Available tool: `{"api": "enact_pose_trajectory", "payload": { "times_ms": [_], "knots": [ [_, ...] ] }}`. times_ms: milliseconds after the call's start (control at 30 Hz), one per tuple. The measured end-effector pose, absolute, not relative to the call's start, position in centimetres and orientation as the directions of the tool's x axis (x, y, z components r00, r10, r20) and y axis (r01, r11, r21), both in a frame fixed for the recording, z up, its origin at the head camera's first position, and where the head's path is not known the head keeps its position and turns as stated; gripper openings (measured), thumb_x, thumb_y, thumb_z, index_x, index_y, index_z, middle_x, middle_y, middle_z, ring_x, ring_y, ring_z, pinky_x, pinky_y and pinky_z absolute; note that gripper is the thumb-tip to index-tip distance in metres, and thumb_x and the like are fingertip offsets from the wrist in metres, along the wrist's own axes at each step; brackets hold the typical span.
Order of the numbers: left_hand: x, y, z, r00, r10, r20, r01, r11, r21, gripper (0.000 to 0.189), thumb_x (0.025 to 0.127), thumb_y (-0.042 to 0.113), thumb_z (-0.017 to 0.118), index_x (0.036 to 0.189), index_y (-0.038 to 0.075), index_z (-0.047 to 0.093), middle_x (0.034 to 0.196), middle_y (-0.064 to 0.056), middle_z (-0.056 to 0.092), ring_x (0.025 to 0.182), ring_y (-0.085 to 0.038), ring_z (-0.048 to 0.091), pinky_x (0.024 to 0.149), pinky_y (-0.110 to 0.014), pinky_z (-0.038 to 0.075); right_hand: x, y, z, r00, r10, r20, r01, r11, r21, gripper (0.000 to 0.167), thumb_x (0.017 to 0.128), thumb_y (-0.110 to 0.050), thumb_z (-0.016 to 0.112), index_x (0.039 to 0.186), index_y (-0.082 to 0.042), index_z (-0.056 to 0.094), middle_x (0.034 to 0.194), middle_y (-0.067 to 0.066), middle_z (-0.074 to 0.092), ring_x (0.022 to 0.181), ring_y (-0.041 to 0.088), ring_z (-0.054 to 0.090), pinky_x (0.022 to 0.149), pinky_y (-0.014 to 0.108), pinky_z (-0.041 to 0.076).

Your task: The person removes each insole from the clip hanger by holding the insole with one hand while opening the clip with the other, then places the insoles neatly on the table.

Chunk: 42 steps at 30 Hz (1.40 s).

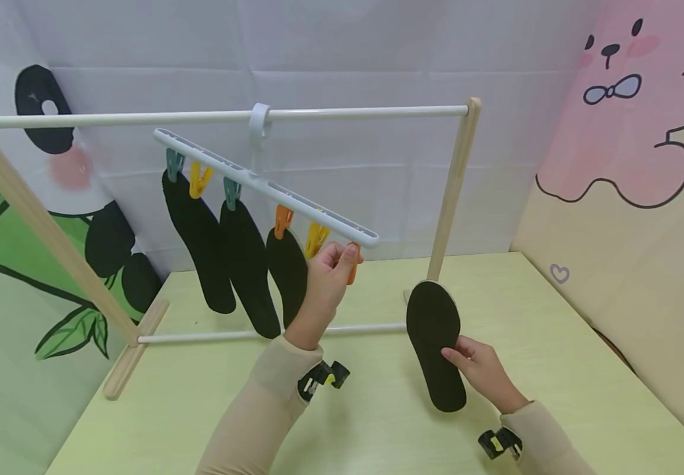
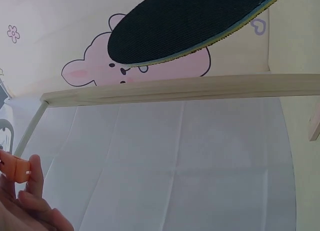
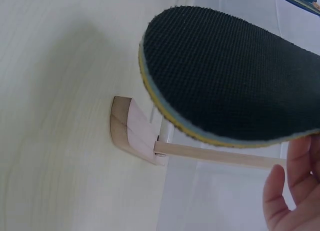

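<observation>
Between thumb and fingers, my left hand (image 1: 328, 280) pinches an orange clothespin (image 1: 353, 265) at the near right end of a white clip hanger (image 1: 270, 189). The left wrist view shows that clothespin (image 2: 16, 168) between the fingertips. My right hand (image 1: 484, 371) grips a black insole (image 1: 435, 343) by its right edge, toe end up, over the table. Up close in the right wrist view, the insole (image 3: 225, 81) has a ribbed dark face and a yellow-blue edge. Three other insoles hang from the hanger, including a left one (image 1: 196, 244) and a middle one (image 1: 248, 264).
The hanger's hook (image 1: 259, 122) sits over the white top bar (image 1: 371, 113) of a rack with wooden posts (image 1: 453, 191). A lower white bar (image 1: 371, 328) runs close above the pale table (image 1: 555, 369). Yellow clothespins (image 1: 316, 239) are also on the hanger. Printed cloth stands behind.
</observation>
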State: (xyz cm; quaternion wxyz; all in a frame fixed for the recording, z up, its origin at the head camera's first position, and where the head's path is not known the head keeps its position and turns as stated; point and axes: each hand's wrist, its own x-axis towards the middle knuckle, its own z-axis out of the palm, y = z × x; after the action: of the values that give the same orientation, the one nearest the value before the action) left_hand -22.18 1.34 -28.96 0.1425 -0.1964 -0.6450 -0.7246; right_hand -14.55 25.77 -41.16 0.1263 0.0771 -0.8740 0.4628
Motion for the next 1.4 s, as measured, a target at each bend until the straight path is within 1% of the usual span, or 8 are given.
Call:
{"api": "enact_pose_trajectory", "payload": {
  "times_ms": [333,500,633,733,967,1167,1333,1400],
  "knots": [
    [-22.2,1.2,-28.9,-0.881,0.056,0.470,0.463,-0.106,0.880,0.022,0.096,0.003,0.055,0.085,-0.016,0.054,0.055,0.005,0.044,0.051,-0.008,0.036,0.051,-0.022,0.027,-14.5,26.2,-41.4,-0.940,-0.016,0.339,-0.281,0.598,-0.751,0.004,0.089,-0.001,0.065,0.090,0.002,0.067,0.080,0.004,0.069,0.074,0.004,0.059,0.068,0.029,0.050],
    [-22.3,1.1,-28.9,-0.877,0.062,0.476,0.468,-0.109,0.877,0.021,0.096,0.002,0.055,0.085,-0.016,0.054,0.054,0.005,0.043,0.050,-0.008,0.036,0.049,-0.021,0.026,-14.6,26.3,-41.1,-0.929,-0.029,0.369,-0.307,0.617,-0.724,0.005,0.088,0.000,0.065,0.091,0.003,0.068,0.082,0.006,0.070,0.077,0.008,0.062,0.071,0.031,0.052],
    [-22.3,1.1,-28.9,-0.879,0.066,0.472,0.463,-0.108,0.880,0.021,0.096,0.003,0.055,0.086,-0.016,0.054,0.054,0.004,0.043,0.050,-0.008,0.035,0.049,-0.021,0.026,-14.5,26.4,-40.9,-0.937,-0.014,0.349,-0.282,0.622,-0.730,0.007,0.088,-0.001,0.065,0.093,0.003,0.068,0.085,0.008,0.071,0.081,0.012,0.064,0.074,0.034,0.052],
    [-22.3,1.1,-28.9,-0.884,0.059,0.463,0.456,-0.104,0.884,0.022,0.096,0.003,0.055,0.086,-0.016,0.054,0.055,0.005,0.043,0.050,-0.008,0.035,0.049,-0.021,0.027,-14.5,26.5,-41.1,-0.941,-0.004,0.337,-0.266,0.623,-0.735,0.007,0.088,-0.002,0.065,0.093,0.003,0.068,0.085,0.008,0.071,0.081,0.013,0.064,0.074,0.034,0.052],
    [-22.4,1.0,-28.9,-0.883,0.061,0.466,0.458,-0.117,0.881,0.021,0.096,0.002,0.055,0.085,-0.016,0.054,0.053,0.004,0.043,0.048,-0.008,0.035,0.047,-0.021,0.025,-14.6,26.9,-41.5,-0.940,0.003,0.342,-0.267,0.617,-0.740,0.006,0.089,0.000,0.064,0.092,0.004,0.067,0.085,0.009,0.071,0.079,0.009,0.063,0.073,0.031,0.052],
    [-22.3,1.0,-28.9,-0.878,0.065,0.473,0.465,-0.117,0.878,0.021,0.096,0.002,0.054,0.085,-0.016,0.053,0.053,0.005,0.043,0.049,-0.007,0.035,0.048,-0.021,0.026,-14.5,27.5,-41.7,-0.934,0.004,0.358,-0.285,0.599,-0.749,0.006,0.090,0.002,0.062,0.093,0.005,0.067,0.087,0.012,0.071,0.080,0.006,0.063,0.072,0.029,0.052],
    [-22.3,1.0,-28.9,-0.875,0.065,0.479,0.469,-0.124,0.874,0.021,0.096,0.002,0.054,0.085,-0.016,0.053,0.053,0.005,0.042,0.048,-0.007,0.035,0.048,-0.021,0.025,-14.3,27.8,-41.7,-0.926,0.021,0.377,-0.285,0.615,-0.735,0.004,0.089,0.001,0.064,0.089,0.004,0.066,0.084,0.010,0.070,0.077,0.002,0.061,0.070,0.027,0.051],
    [-22.4,1.0,-29.0,-0.875,0.065,0.480,0.470,-0.128,0.873,0.021,0.096,0.001,0.054,0.085,-0.017,0.053,0.053,0.005,0.042,0.048,-0.007,0.035,0.047,-0.021,0.025,-14.3,27.9,-41.8,-0.922,0.028,0.385,-0.287,0.619,-0.731,0.006,0.089,-0.001,0.064,0.088,0.005,0.065,0.083,0.009,0.070,0.075,0.001,0.060,0.068,0.026,0.051]
  ]
}}
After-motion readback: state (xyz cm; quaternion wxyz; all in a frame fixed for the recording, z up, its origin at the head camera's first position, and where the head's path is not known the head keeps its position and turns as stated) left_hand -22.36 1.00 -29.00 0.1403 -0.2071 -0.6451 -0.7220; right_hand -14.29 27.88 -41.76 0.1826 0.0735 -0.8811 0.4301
